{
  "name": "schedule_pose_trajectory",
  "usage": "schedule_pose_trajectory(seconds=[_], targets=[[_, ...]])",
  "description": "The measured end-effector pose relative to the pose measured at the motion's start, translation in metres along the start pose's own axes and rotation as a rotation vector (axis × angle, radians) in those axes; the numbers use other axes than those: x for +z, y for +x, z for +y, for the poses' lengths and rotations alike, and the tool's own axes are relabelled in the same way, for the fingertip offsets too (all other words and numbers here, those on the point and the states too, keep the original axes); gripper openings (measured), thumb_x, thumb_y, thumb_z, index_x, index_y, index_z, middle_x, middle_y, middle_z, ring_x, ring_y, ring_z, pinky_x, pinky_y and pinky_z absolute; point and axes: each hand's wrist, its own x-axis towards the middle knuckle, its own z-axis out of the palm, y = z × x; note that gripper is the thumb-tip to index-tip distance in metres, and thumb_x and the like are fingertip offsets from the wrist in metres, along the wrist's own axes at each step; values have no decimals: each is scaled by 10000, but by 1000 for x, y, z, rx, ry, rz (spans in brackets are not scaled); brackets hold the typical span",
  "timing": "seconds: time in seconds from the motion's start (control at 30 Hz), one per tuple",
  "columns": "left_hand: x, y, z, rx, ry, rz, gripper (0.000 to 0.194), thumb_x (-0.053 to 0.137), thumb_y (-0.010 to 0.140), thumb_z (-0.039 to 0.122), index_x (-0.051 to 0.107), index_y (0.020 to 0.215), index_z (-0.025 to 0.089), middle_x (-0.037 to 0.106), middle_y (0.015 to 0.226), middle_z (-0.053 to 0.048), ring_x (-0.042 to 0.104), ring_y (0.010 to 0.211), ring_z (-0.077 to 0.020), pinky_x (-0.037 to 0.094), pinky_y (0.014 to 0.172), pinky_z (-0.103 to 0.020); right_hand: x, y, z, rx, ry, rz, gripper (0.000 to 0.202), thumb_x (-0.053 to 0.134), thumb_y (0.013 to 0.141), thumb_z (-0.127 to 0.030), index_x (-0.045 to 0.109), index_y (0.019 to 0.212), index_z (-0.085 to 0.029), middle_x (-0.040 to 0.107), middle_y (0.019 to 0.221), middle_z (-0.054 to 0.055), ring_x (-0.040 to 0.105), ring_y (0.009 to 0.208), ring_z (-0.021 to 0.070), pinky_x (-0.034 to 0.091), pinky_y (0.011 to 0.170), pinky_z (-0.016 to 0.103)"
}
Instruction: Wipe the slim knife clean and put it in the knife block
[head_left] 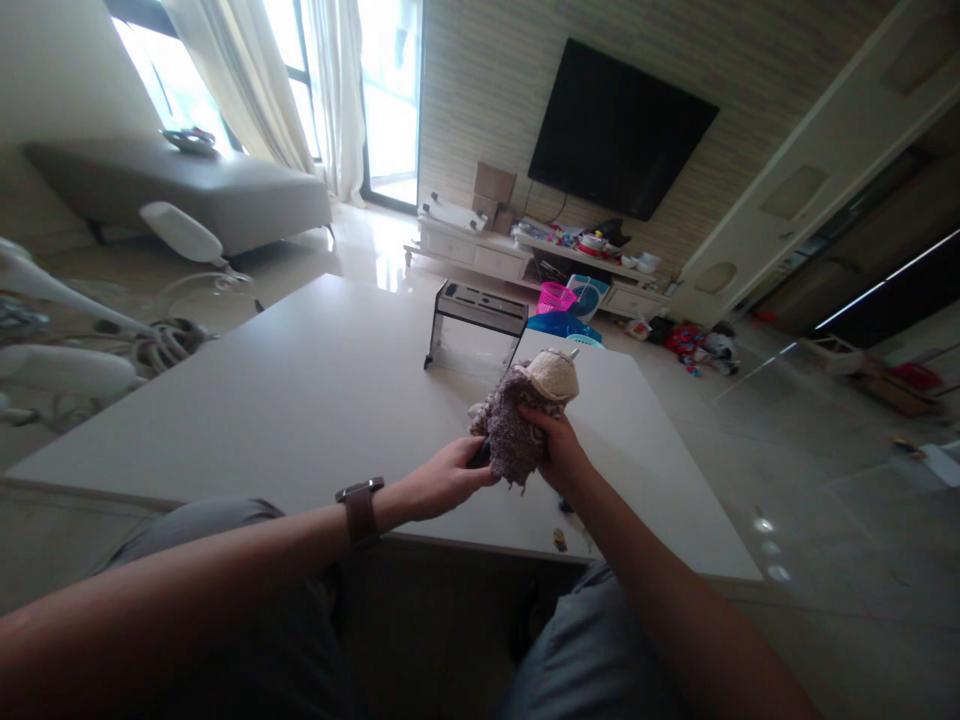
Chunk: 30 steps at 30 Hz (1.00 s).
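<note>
While clutching a shaggy purple-grey cloth (516, 432) in the right hand (564, 452), pinches a dark, half-hidden object (479, 456) with the left hand (454, 480) — over a smooth white table (352, 390).

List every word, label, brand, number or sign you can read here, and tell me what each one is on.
None can be read.
Television: no brand legible.
Blue-and-white item by the pink basket: any print is too small and blurred.
Wristwatch: no digits legible.
Purplish-grey cloth: no lettering visible.
Black-framed stand: no lettering legible.
</note>
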Motion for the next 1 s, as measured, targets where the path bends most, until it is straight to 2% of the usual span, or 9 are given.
schedule_pose_trajectory(seconds=[0.17, 0.37, 0.6, 1.0], targets=[[0, 0, -1, 9, 4, -1, 340, 688, 843, 442, 684, 991, 136, 476, 587, 58, 430, 571, -127, 354, 534, -234, 2, -1, -1, 6, 2, -8, 455, 901, 587, -259, 751, 1012, -197, 833, 972, 48, 798, 957, 301, 642, 927, 450], [0, 0, -1, -4, 23, -6, 313, 678, 852, 424, 673, 979, 138, 475, 592, 61, 423, 570, -121, 349, 536, -231, 1, -1, -1, -5, 5, -1, 453, 905, 594, -249, 747, 1016, -197, 828, 1083, 61, 794, 996, 292, 638, 945, 442], [0, 0, 1, -9, 12, -2, 320, 690, 842, 436, 678, 963, 141, 483, 596, 54, 438, 577, -127, 350, 535, -234, 0, 0, 0, -8, -13, -24, 409, 893, 617, -259, 748, 995, -203, 830, 961, 50, 793, 1003, 306, 635, 953, 463], [0, 1, -2, -11, 5, -10, 332, 698, 844, 445, 674, 979, 143, 478, 593, 59, 431, 570, -123, 347, 524, -230, -1, 1, 1, 11, -9, -5, 431, 900, 600, -262, 755, 1001, -195, 831, 948, 46, 797, 958, 295, 634, 950, 451]])
